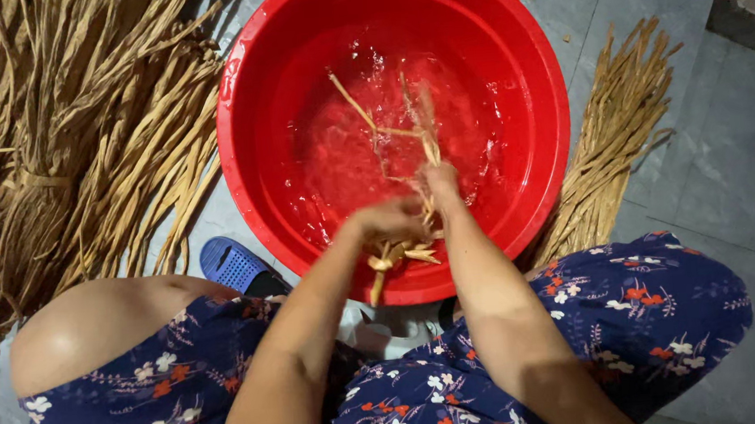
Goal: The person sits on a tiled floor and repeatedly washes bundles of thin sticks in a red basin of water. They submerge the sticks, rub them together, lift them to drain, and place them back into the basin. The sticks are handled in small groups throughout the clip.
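A big red plastic basin [251, 87] holds water and stands on the floor between my knees. My left hand [387, 220] grips the near ends of a small bunch of tan fibre strips [403, 253] at the basin's front rim. Just beyond it, my right hand [440, 183] is closed around the same strips, whose far ends [389, 133] trail into the splashing water.
Large tied bundles of dry tan strips [76, 146] lie on the floor at the left. A smaller flat bundle [613, 131] lies right of the basin. A blue sandal [234, 266] sits by my left knee. Grey floor tiles [733, 166] surround everything.
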